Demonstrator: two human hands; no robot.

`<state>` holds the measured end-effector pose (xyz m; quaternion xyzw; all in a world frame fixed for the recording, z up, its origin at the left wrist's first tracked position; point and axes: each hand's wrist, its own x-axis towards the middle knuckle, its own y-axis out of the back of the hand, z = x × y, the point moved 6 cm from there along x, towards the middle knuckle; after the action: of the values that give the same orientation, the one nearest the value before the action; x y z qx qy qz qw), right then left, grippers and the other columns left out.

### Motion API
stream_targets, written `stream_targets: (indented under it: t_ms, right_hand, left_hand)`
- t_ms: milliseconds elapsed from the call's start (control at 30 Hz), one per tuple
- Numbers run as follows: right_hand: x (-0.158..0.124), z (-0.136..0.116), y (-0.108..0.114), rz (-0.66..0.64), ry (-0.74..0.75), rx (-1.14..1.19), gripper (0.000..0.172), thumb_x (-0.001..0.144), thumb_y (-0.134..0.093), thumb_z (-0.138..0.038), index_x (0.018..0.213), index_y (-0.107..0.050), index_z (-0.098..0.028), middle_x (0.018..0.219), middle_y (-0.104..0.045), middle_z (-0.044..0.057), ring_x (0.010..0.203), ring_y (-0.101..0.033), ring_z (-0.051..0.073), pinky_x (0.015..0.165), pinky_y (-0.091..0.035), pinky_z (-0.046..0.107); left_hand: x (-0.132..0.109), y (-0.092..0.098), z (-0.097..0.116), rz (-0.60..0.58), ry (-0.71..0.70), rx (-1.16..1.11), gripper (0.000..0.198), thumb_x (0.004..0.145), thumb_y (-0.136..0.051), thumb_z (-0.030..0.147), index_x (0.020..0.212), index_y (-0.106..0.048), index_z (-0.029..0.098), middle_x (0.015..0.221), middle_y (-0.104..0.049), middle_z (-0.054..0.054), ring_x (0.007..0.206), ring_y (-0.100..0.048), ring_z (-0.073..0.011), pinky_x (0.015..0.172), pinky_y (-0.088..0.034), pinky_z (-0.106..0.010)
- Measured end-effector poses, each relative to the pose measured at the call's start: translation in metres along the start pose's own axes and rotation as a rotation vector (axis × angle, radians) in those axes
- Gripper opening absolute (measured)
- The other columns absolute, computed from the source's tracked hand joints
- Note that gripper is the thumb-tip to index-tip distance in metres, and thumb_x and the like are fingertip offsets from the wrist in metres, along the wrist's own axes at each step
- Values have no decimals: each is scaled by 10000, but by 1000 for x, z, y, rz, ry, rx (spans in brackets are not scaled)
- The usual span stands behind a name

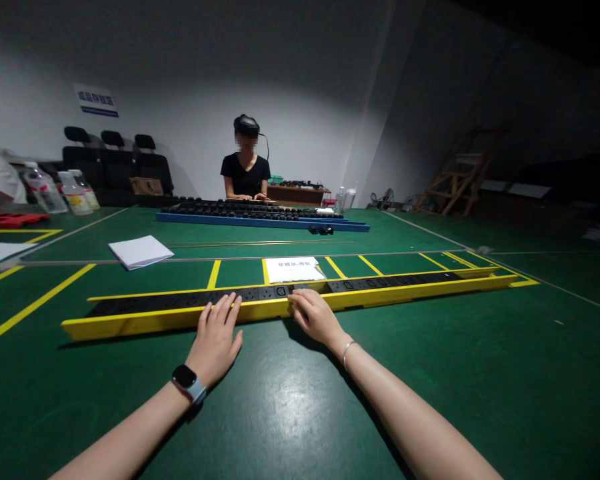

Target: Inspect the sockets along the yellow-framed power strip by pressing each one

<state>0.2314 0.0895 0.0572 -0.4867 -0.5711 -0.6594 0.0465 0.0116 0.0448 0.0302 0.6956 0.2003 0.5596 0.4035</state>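
A long yellow rail [145,324] lies across the green table, its channel lined with black socket modules [365,284]. My left hand [215,347] rests on the rail's front wall, left of the middle, fingers stretched out over the edge and holding nothing. At the middle of the rail, my right hand [311,313] has its fingers bent together over the front wall. They close on a dark socket module [300,289] in the channel, beside a gap in the row. The fingertips are partly hidden.
Behind the rail lie a labelled paper [293,269] and a white booklet [141,252]. Farther back, blue rails [265,221] carry black modules before a seated person [246,170]. Bottles [75,193] stand at left, near red parts [13,219]. Yellow tape marks the table.
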Motion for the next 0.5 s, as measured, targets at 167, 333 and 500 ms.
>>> stream_targets:
  t_ms: [167, 333, 500]
  right_hand:
    - [0, 0, 0, 12, -4, 2, 255, 919, -479, -173, 1153, -578, -199, 1112, -638, 110, 1040, -588, 229, 921, -505, 411]
    - [-1, 6, 4, 37, -44, -5, 232, 920, -479, -174, 1122, -588, -202, 1063, -640, 105, 1001, -596, 227, 891, -511, 394]
    - [-3, 11, 6, 45, -67, -39, 217, 924, -482, -188, 1111, -590, -200, 1050, -640, 101, 991, -592, 231, 881, -504, 396]
  left_hand:
    - [0, 1, 1, -1, 2, 8, 616, 878, -438, 270, 1459, -301, 117, 1489, -405, -151, 1377, -354, -286, 1139, -239, -510]
    - [0, 1, 1, 0, 6, 9, 607, 882, -429, 269, 1456, -305, 117, 1486, -409, -150, 1376, -356, -283, 1139, -237, -504]
    - [0, 1, 0, 7, 6, -9, 625, 874, -438, 263, 1467, -288, 134, 1486, -409, -148, 1375, -360, -285, 1138, -240, -508]
